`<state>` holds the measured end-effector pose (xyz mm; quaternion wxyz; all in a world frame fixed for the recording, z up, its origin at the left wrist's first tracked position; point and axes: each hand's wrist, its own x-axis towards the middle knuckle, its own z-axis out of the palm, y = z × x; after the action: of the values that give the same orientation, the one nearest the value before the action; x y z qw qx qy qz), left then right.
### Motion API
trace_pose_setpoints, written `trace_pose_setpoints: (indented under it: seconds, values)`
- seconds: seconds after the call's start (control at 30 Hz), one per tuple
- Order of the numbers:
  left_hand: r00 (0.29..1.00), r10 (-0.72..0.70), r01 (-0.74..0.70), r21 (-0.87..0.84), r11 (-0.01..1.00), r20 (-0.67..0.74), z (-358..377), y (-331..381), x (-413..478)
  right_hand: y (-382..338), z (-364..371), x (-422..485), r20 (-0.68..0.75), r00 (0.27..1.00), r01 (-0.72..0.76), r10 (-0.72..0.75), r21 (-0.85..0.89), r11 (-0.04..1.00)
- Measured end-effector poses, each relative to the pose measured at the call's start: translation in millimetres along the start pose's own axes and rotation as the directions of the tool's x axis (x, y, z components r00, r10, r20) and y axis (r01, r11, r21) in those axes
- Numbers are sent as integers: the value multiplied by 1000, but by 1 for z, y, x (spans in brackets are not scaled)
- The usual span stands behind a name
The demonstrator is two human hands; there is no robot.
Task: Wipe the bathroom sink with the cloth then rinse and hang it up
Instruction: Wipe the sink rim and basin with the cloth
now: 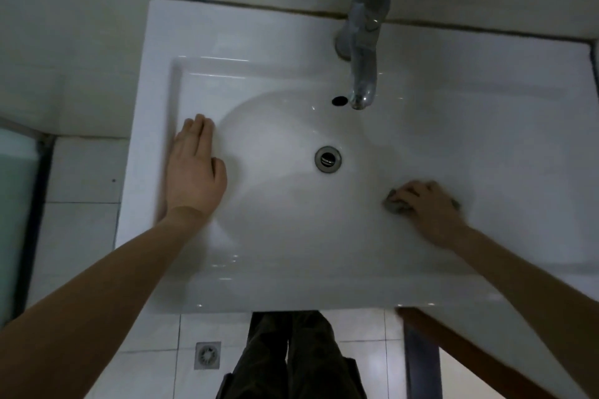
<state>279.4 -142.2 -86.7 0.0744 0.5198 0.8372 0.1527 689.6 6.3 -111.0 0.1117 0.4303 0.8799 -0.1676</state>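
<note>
I am standing over the sink [227,39], looking straight down into the white bowl, and I take the drain [327,159] at its bottom as my marker for everything else.

My right hand [428,207] is down on the slope of the bowl to the right of the drain and a little nearer to me, palm down with the fingers curled over the cloth [396,202]. The cloth is a small grey wad pressed against the porcelain — only its edge on the drain side shows past my fingertips, with a sliver at the far side of the hand; the rest is hidden under my palm. So the grip is a bunched, closed one on the cloth, pushing it flat to the basin.

My left hand [194,168] lies to the left of the drain, well apart from it, resting flat on the ledge where the bowl begins. Its fingers are straight and held together, pointing away from me, the thumb out toward the drain — it holds nothing.

Beyond the drain, at the back of the sink, the tap [363,52] reaches out over the bowl, and the dark overflow hole [339,100] sits just beside its spout. No water is coming from the spout.

Below the front rim, on the tiled floor, a floor drain [207,355] lies left of my legs [291,356].
</note>
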Motion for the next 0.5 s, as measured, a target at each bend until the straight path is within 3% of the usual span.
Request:
trace_pose_setpoints:
  seconds: [0.07,0.13,0.23,0.3,0.43,0.5]
  values:
    - [1000,-12,12,5,1000,2,1,0,0,21,10,37,-139,990,-50,30,-138,989]
    - [1000,-10,10,16,1000,1,2,0,0,10,21,79,-304,944,-174,128,-132,976]
    - [1000,-3,3,14,1000,-9,4,0,0,-32,44,126,-481,781,-412,399,84,907]
    - [1000,3,-3,-1,1000,-18,5,0,-1,-66,56,144,-528,701,-434,480,218,874]
    - [999,-2,1,-7,1000,-34,4,1,0,-116,57,167,-471,751,-364,462,287,886]
    - [999,-6,6,-11,1000,-38,3,1,-1,-146,56,172,-525,815,-191,247,160,969]
